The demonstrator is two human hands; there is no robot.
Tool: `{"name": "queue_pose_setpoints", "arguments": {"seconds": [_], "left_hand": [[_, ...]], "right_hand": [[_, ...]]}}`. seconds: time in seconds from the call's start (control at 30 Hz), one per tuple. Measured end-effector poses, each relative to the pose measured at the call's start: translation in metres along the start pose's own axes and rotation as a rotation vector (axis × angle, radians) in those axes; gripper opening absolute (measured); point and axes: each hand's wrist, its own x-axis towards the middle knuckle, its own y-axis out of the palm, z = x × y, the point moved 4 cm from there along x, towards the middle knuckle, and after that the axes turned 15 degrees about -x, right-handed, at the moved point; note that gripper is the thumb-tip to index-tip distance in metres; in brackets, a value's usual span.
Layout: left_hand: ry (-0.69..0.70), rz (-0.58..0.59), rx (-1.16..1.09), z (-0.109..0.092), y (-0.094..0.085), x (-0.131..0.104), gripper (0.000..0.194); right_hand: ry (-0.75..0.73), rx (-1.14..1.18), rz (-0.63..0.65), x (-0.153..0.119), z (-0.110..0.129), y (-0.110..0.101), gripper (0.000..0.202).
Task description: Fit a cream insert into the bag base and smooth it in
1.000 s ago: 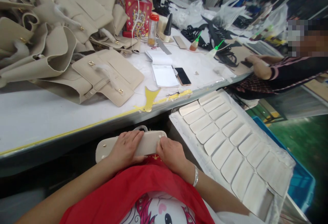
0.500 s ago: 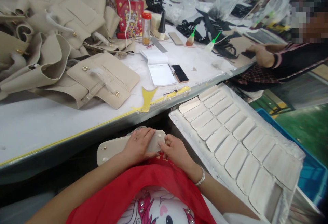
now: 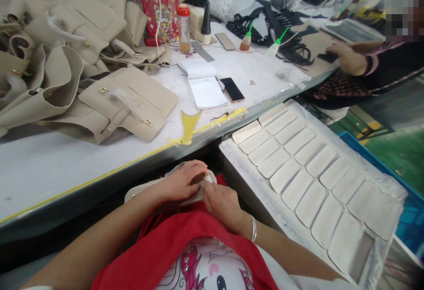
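Observation:
Low before my red apron, a long beige bag panel with rounded corners lies below the table edge. My left hand wraps over it, fingers bent and thumb against its near side. At the panel's right end, my right hand is closed in a pinch. Whitish material shows near those fingertips, but what they grip is hidden. Much of the panel is covered by my left hand and forearm.
Beige bags pile up on the table's left. A notepad, a phone and a yellow piece lie nearer. On my right stands a tray of pale rounded pieces. A co-worker's hand is at the far right.
My left hand's fingers have arched up from lying flat on the panel. My right hand has turned inward, closer to the left fingers, over the panel's end. The camera view has shifted slightly.

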Motion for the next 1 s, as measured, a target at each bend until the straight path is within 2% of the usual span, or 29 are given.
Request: {"name": "queue_pose_setpoints", "arguments": {"seconds": [0.1, 0.27, 0.47, 0.73, 0.8, 0.87, 0.93, 1.0], "left_hand": [[0.012, 0.008, 0.028, 0.002, 0.001, 0.008, 0.017], [0.112, -0.055, 0.179, -0.003, 0.001, 0.007, 0.02], [0.132, -0.083, 0.26, -0.007, -0.001, -0.005, 0.025], [0.16, -0.071, 0.305, -0.008, 0.004, -0.005, 0.025], [0.111, -0.127, 0.318, -0.008, -0.001, -0.01, 0.024], [0.016, -0.232, 0.336, -0.005, -0.016, -0.024, 0.026], [-0.129, -0.396, 0.336, 0.003, -0.037, -0.054, 0.036], [-0.328, -0.605, 0.276, 0.017, -0.059, -0.099, 0.041]], "right_hand": [[-0.013, 0.036, -0.048, -0.005, -0.002, 0.002, 0.018], [0.026, 0.227, -0.139, -0.018, -0.009, 0.003, 0.024], [0.085, 0.422, -0.082, -0.018, -0.013, 0.003, 0.023], [0.134, 0.566, -0.032, -0.018, -0.018, 0.001, 0.021], [0.154, 0.6, 0.003, -0.018, -0.021, 0.001, 0.022], [0.199, 0.607, 0.078, -0.017, -0.026, 0.001, 0.019], [0.261, 0.599, 0.171, -0.015, -0.032, 0.001, 0.02], [0.301, 0.565, 0.257, -0.01, -0.039, 0.001, 0.023]]}}
